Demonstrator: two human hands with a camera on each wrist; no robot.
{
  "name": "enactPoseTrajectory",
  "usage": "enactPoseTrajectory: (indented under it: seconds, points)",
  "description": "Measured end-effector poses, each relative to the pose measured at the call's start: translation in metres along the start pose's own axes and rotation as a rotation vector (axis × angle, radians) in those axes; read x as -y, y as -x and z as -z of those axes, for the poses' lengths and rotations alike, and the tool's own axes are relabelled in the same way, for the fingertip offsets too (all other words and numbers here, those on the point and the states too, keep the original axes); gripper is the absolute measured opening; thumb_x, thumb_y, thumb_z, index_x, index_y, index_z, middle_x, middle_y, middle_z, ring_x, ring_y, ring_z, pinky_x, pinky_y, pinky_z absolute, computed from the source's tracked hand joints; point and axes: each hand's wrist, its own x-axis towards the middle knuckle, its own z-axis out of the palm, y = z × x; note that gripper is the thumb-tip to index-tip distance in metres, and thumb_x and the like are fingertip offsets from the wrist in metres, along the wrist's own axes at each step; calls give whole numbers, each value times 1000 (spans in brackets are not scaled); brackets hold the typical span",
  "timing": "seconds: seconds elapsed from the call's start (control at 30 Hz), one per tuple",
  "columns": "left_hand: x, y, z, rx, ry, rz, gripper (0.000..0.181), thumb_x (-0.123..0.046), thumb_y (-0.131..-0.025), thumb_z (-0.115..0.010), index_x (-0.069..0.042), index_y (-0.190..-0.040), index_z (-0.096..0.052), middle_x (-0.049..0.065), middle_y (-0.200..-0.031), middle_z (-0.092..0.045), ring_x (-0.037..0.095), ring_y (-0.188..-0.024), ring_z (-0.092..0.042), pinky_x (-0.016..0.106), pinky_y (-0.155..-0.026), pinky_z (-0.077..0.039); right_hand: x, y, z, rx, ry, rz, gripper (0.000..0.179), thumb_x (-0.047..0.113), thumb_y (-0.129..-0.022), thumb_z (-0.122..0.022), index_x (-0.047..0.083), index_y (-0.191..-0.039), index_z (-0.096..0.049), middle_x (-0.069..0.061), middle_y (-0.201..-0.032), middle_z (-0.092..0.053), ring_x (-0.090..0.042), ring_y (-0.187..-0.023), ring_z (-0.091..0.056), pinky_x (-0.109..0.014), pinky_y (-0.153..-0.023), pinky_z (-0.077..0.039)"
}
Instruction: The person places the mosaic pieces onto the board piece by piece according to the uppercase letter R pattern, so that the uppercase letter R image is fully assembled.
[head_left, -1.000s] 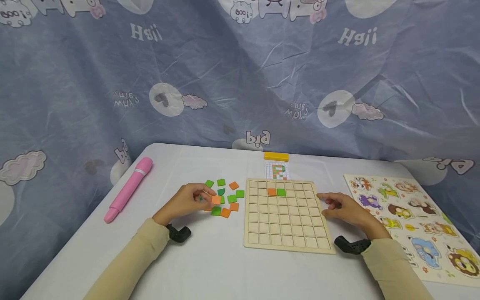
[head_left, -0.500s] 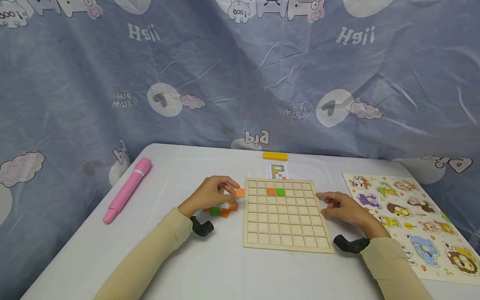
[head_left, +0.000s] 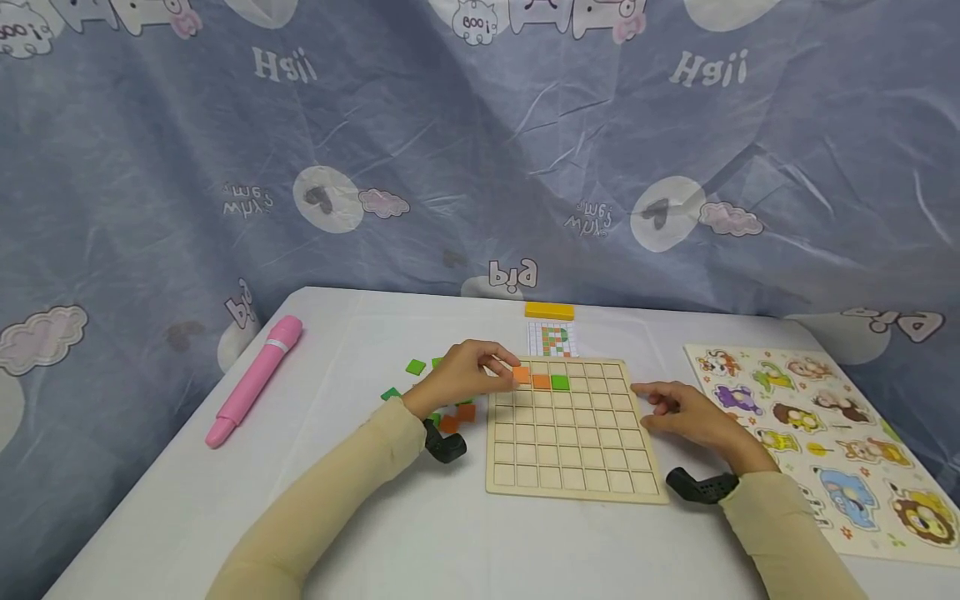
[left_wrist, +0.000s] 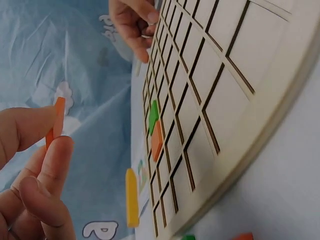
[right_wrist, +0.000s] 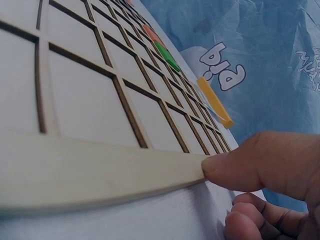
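Observation:
Between thumb and fingertips my left hand (head_left: pixel 467 371) pinches an orange square tile (left_wrist: pixel 59 120), held above the upper left of a wooden grid board (head_left: pixel 570 454). Another orange tile (head_left: pixel 541 382) and a green tile (head_left: pixel 560 382) lie side by side in the board's second row. My right hand (head_left: pixel 693 417) is at the board's right edge; in the right wrist view its thumb (right_wrist: pixel 235 167) touches the rim, with the other fingers loosely bent below. Loose green and orange tiles (head_left: pixel 466 412) lie left of the board, partly hidden by the left hand.
Behind the board lie a printed pattern card (head_left: pixel 553 339) and a yellow block (head_left: pixel 550 311). A pink stick-shaped object (head_left: pixel 255 379) rests at the left. An animal puzzle board (head_left: pixel 825 450) lies at the right, near the right forearm. A patterned curtain (head_left: pixel 450 167) hangs behind the table.
My left hand has carried the orange tile rightward from the loose pile to over the board's upper left. The right hand has stayed at the board's edge.

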Motion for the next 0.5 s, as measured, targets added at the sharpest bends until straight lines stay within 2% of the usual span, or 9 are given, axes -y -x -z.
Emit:
enactPoseTrajectory:
  seconds: [0.07, 0.2, 0.27, 0.5]
  points:
    - [-3, -5, -5, 7, 2, -6, 27, -21, -93, -85, -15, -119, -80, -5, -96, -80, 21, -78, -69, 29, -73, -51, 0, 0, 0, -1, -3, -6, 59, 3, -95, -78, -13, -147, -56, -16, -116, -56, -21, -96, -47, -27, -79, -41]
    - [-10, -15, -13, 4, -1, -12, 28, -22, -92, -87, -16, -119, -81, -7, -96, -80, 13, -96, -70, 32, -86, -53, 0, 0, 1, 0, 1, -18, 59, 5, -96, -78, -12, -148, -56, -16, -117, -56, -23, -98, -47, -28, -80, -41]
    - [-15, -19, -18, 3, -8, -8, 27, -22, -92, -87, -17, -119, -81, -7, -96, -80, 11, -98, -70, 33, -89, -53, 0, 0, 1, -1, -3, -18, 59, 5, -95, -78, -12, -148, -56, -16, -117, -56, -23, -98, -47, -28, -80, -41]
    - [-31, -33, -34, 27, -23, 12, 25, -25, -93, -85, -23, -118, -81, -12, -95, -79, 7, -94, -70, 31, -82, -53, 0, 0, 0, 7, -14, 4, 59, 3, -95, -78, -13, -147, -56, -17, -116, -56, -20, -96, -47, -27, -80, -42]
